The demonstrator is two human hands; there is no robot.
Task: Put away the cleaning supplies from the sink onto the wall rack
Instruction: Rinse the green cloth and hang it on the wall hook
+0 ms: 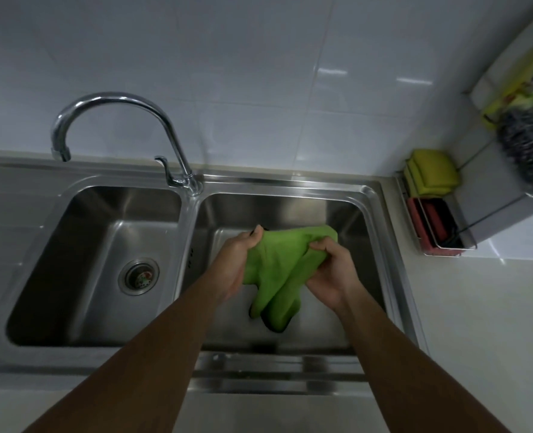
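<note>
— Both hands, left and right, are closed on the cloth, held up over the right basin.

— Pickup step, I'd say. Next, a carry rightward to the rack, finding a free spot.

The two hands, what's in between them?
In the head view, a green cloth stretches between the left hand and the right hand; both grip it above the right sink basin.

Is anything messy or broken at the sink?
Nothing looks broken or spilled. The green cloth is bunched up between the left hand and right hand over the right basin; it is not on the wall rack yet.
</note>
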